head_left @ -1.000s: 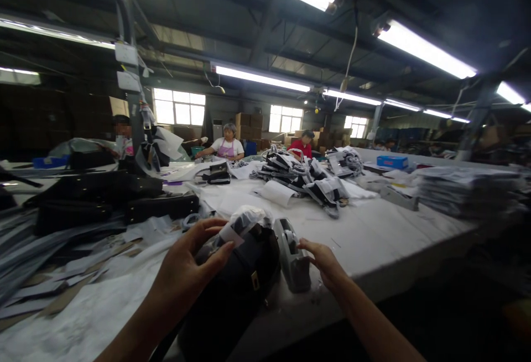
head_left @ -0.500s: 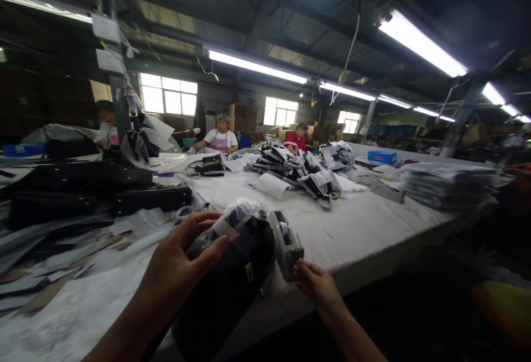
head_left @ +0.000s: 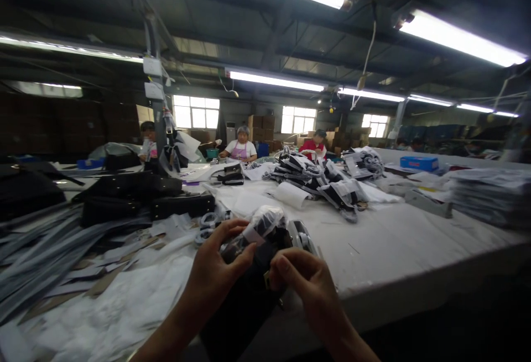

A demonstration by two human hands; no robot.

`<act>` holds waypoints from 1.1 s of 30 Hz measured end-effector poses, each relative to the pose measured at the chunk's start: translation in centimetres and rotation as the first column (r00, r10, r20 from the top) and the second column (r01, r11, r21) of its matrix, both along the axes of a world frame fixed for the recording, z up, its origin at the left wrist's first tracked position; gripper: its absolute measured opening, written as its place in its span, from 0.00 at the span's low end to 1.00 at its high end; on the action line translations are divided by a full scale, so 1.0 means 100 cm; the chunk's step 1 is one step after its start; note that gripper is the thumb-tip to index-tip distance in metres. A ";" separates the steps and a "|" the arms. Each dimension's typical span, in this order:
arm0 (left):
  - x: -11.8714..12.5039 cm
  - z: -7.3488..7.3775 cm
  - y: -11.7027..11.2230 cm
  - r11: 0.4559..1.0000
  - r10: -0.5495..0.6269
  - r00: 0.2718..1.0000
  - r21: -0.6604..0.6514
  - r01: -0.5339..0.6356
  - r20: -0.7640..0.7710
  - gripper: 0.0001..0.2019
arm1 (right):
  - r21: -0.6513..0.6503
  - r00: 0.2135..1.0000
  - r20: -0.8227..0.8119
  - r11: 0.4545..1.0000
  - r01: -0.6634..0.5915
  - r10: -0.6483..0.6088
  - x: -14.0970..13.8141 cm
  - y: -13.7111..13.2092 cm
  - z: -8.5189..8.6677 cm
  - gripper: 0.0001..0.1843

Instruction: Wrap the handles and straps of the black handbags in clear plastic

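A dark handbag (head_left: 236,318) stands tilted close to me at the table's front edge, with a small gold clasp (head_left: 266,279) on its side. On top of it lies a bundle in clear plastic (head_left: 267,221). My left hand (head_left: 219,265) is closed round this bundle, thumb on the near side and fingers behind. My right hand (head_left: 307,279) is pinched at the bag's upper right, beside the clasp; whatever sits between its fingertips is hidden. Just behind that hand stands a grey tape dispenser (head_left: 302,236), partly covered.
Plastic-wrapped black parts (head_left: 307,174) are heaped mid-table. Black bags (head_left: 182,206) and loose paper and foam (head_left: 112,295) lie to the left. At right are a blue box (head_left: 418,163) and stacked sheets (head_left: 489,199). Co-workers (head_left: 240,146) sit across the table.
My right hand has left the tape dispenser's front end and come left to the bag beside the clasp. My left hand keeps its grip on the bundle. The view has turned left.
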State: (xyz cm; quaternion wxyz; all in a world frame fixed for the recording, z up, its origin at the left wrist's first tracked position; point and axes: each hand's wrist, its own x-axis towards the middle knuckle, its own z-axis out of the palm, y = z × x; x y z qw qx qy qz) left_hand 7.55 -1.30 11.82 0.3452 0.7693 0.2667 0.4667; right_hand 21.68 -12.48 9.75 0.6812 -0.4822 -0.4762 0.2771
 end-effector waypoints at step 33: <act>-0.011 0.008 -0.001 0.978 -0.161 0.985 -0.145 0.151 -0.062 0.17 | -0.010 0.964 0.254 0.997 0.081 -0.076 -0.007 0.033 0.001 0.13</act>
